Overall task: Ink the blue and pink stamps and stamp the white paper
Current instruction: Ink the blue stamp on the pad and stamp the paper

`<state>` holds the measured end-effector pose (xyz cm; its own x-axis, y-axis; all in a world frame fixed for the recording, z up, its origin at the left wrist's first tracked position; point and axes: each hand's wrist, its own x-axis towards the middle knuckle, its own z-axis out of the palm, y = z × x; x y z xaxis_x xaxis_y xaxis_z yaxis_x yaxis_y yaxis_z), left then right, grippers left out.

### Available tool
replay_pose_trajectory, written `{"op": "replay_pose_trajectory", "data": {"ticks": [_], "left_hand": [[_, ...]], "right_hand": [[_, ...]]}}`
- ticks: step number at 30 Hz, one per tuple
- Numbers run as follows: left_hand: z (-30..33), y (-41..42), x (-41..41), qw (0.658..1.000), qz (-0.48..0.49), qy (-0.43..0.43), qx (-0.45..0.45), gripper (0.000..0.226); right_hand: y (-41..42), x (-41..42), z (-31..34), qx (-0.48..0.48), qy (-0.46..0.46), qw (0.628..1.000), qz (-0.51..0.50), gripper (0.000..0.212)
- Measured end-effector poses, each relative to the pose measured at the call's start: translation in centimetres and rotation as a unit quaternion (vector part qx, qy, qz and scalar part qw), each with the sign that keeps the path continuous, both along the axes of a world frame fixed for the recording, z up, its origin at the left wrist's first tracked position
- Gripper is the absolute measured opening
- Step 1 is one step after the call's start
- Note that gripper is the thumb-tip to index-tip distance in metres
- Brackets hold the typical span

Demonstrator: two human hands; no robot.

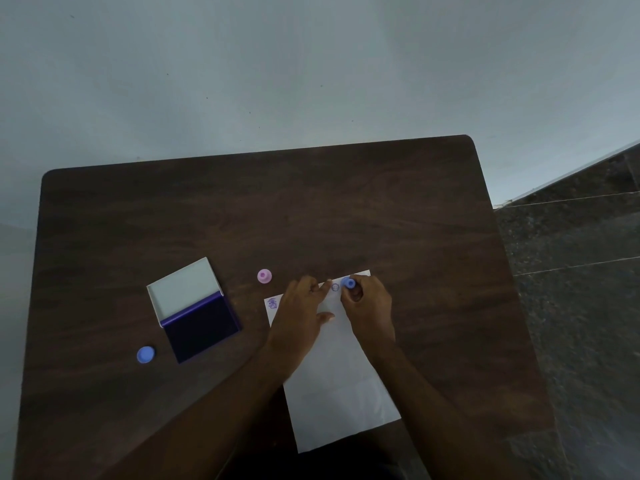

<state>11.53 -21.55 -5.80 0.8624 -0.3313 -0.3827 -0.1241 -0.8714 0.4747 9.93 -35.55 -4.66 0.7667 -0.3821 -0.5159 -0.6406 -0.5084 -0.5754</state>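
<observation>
Right hand (367, 299) pinches the blue stamp (348, 283) at the far end of the white paper (341, 386), just beside a fresh round print (335, 287). Left hand (301, 313) lies flat, fingers straight, likely pinning the sheet against sliding. Pink stamp (264, 276) stands apart on the bench (311, 209); ink pad (201, 327) lies open to the left, within reach for re-inking.

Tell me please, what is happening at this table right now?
A person is stamping a white paper on a dark table. The right hand holds the blue stamp near the paper's far edge, beside a round print. The left hand rests flat on the paper. Another print sits at the far left corner. The pink stamp, the open ink pad and a blue cap lie to the left.
</observation>
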Motion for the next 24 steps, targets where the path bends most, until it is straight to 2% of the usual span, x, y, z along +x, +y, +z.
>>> {"op": "replay_pose_trajectory", "data": {"ticks": [5, 9, 13, 15, 18, 24], "left_hand": [[0.0, 0.0, 0.0, 1.000, 0.006, 0.010, 0.003, 0.065], [-0.1, -0.1, 0.1, 1.000, 0.008, 0.017, 0.003, 0.065], [-0.1, 0.0, 0.1, 1.000, 0.005, 0.027, 0.005, 0.066], [-0.2, 0.0, 0.2, 0.999, 0.008, 0.036, 0.004, 0.066], [-0.2, 0.0, 0.3, 0.999, 0.005, 0.039, 0.000, 0.066], [0.0, 0.2, -0.2, 1.000, 0.018, 0.006, -0.019, 0.065]], "right_hand": [[0.1, 0.7, 0.4, -0.003, 0.046, 0.999, 0.024, 0.039], [0.0, 0.3, 1.2, -0.008, -0.075, 0.997, 0.022, 0.020], [0.0, 0.0, 1.7, 0.008, -0.104, 0.994, 0.021, 0.015], [-0.1, 0.1, 1.4, 0.011, -0.096, 0.995, 0.022, 0.017], [-0.1, 0.4, 0.8, 0.010, -0.022, 1.000, 0.015, 0.030], [-0.2, 0.0, 0.0, 0.001, -0.061, 0.998, 0.003, 0.029]]}}
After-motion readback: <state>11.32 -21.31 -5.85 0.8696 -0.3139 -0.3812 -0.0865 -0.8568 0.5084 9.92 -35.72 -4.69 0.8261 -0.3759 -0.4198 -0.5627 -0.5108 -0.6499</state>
